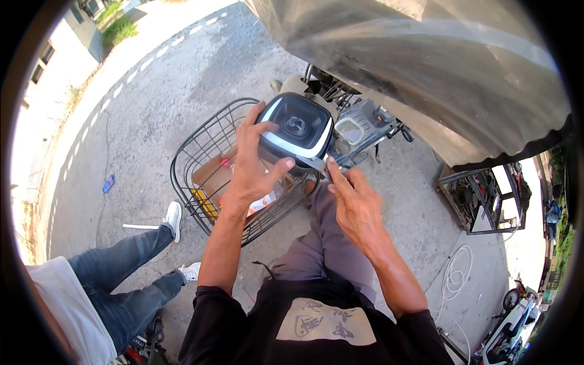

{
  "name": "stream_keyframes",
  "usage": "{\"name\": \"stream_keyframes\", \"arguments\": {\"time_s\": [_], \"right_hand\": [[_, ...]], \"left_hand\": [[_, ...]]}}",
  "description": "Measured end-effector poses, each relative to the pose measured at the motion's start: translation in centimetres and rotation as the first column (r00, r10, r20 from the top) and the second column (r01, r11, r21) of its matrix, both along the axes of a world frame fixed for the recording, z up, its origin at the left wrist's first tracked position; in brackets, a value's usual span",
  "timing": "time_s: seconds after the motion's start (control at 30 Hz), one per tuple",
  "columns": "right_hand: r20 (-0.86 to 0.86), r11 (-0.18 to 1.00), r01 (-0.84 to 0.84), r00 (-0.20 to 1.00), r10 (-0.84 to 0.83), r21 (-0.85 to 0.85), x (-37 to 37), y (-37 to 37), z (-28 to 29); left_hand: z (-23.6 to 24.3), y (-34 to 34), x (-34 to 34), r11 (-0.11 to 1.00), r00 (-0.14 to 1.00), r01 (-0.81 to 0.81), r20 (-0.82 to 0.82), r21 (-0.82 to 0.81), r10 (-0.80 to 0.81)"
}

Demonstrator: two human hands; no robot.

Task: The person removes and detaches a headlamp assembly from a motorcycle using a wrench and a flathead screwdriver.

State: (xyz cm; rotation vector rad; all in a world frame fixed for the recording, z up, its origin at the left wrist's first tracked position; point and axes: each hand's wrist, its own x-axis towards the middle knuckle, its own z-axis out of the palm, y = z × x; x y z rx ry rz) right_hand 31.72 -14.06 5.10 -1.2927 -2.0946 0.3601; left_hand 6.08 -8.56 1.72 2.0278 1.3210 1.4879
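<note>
A black, rounded-square unit [296, 125] with a glossy dark front and a white band sits above the wire basket; its exact kind is not clear. My left hand [250, 161] grips its left side, with fingers on the upper edge and the thumb at the lower edge. At the lower right corner, my right hand [354, 198] holds a small tool with a flat grey blade [313, 163]. The blade lies against the unit's edge, and my forefinger stretches along the tool. Most of its handle is hidden in my fingers.
The black wire basket [182, 159] holds an open cardboard box [210, 176] and a yellow item [205, 202]. Vehicle parts [362, 128] stand behind, beneath a large grey cover [426, 67]. A person in jeans [125, 261] stands left. A coiled hose [456, 272] lies right.
</note>
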Motion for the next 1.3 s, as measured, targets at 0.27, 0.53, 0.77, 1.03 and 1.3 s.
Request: {"name": "stream_keyframes", "arguments": {"time_s": [0.27, 0.53, 0.77, 1.03, 1.3], "right_hand": [[-0.239, 0.998, 0.049, 0.969, -0.055, -0.031, -2.3, -1.1, -2.0], [-0.559, 0.993, 0.012, 0.825, -0.077, -0.120, -4.5, -1.0, -4.1], [-0.594, 0.842, -0.127, 0.763, -0.254, -0.524, -2.5, -1.0, -1.8], [-0.595, 0.875, -0.099, 0.768, -0.236, -0.475, -0.2, -0.9, -3.1], [-0.615, 0.842, -0.036, 0.701, -0.362, -0.538, -0.6, -0.7, -2.4]], "left_hand": [[-0.2, 0.0, 0.4, 0.999, 0.993, 0.042, 0.113, -0.034, -0.038], [-0.4, -0.4, 1.8, 0.999, 0.980, -0.003, 0.198, -0.039, 0.011], [-0.5, -0.3, 1.0, 0.999, 0.993, -0.037, 0.112, -0.026, 0.039], [2.0, -0.1, 0.3, 0.993, 0.995, 0.071, 0.082, -0.098, -0.063], [2.3, -0.2, 0.4, 0.990, 0.992, 0.052, 0.117, -0.134, -0.036]]}}
